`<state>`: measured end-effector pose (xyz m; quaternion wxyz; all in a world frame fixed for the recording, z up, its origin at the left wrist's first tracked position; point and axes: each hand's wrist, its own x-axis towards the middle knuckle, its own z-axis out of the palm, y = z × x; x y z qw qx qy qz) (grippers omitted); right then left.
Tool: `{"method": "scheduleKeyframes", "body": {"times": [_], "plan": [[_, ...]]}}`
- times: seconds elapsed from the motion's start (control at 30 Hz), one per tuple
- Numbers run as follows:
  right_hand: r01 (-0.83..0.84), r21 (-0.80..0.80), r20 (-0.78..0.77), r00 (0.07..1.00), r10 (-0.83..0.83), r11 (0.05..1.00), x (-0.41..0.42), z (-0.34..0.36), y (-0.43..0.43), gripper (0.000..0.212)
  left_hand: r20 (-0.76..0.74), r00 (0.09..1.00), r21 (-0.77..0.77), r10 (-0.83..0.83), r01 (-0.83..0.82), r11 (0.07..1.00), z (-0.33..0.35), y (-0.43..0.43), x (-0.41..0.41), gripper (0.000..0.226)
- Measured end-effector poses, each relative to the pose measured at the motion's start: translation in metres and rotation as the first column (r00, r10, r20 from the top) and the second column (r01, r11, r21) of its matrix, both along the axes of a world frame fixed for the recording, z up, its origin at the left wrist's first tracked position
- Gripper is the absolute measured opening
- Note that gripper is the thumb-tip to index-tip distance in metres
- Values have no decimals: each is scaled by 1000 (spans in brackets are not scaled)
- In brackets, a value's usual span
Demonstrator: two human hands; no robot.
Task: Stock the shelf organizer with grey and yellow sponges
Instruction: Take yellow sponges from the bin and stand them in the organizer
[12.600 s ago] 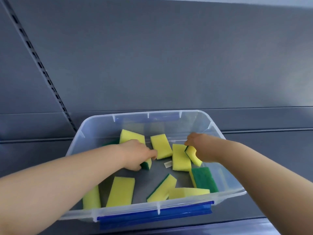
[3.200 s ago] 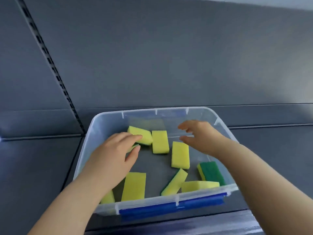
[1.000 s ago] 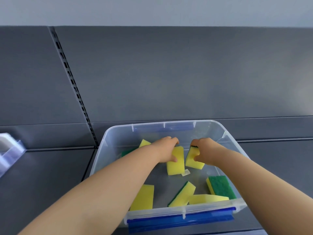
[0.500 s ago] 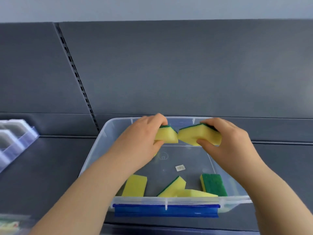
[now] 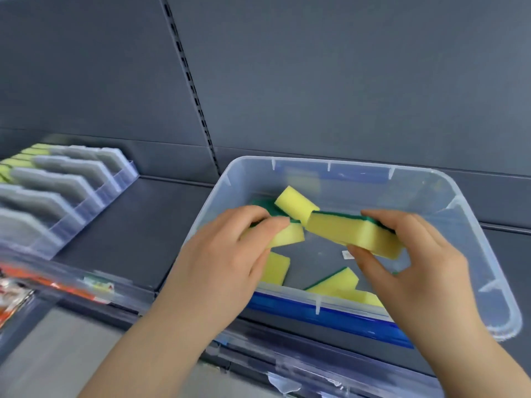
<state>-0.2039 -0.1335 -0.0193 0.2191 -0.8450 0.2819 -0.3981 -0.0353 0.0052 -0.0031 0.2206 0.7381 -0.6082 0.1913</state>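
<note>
My left hand (image 5: 221, 262) grips a yellow sponge with a green scouring side (image 5: 287, 237) above the clear plastic bin (image 5: 448, 182). My right hand (image 5: 416, 271) holds a longer yellow and green sponge (image 5: 350, 232) beside it; the two sponges nearly touch. Another yellow sponge (image 5: 296, 203) leans inside the bin behind them. More yellow sponges (image 5: 333, 282) lie on the bin floor near its blue front handle (image 5: 330, 317). The clear shelf organizer (image 5: 69, 193) stands at the left, with grey sponges in its slots and yellow ones (image 5: 17, 162) further back.
The bin sits on a dark grey shelf (image 5: 138, 225) with a slotted upright (image 5: 189, 81) on the back panel. A clear price rail (image 5: 94, 282) with orange labels runs along the shelf's front edge. A small white sticker (image 5: 347, 254) lies on the bin floor.
Both hands have lifted their sponges out of the bin's depths and hold them higher. The view has swung left, bringing the organizer into sight.
</note>
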Motion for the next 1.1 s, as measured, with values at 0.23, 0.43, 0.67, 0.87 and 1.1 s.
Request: {"method": "scheduleKeyframes", "body": {"times": [0.23, 0.43, 0.67, 0.87, 1.1], "plan": [[-93, -23, 54, 994, 94, 995, 56, 9, 79, 36, 31, 993, -110, 117, -113, 987, 5, 102, 49, 38], [-187, -17, 113, 976, 188, 982, 144, 7, 201, 41, -94, 951, -162, 294, -306, 938, -9, 255, 136, 45], [-309, 139, 55, 951, 304, 941, 236, -4, 318, 52, -244, 856, -109, 456, -492, 864, -41, 404, 213, 50], [-335, 175, 56, 942, 330, 926, 301, -2, 348, 62, -269, 833, -142, 484, -531, 836, -51, 458, 267, 43], [-381, 269, 111, 925, 364, 885, 410, -2, 357, 44, -227, 827, -121, 514, -548, 828, -51, 473, 356, 49]]}}
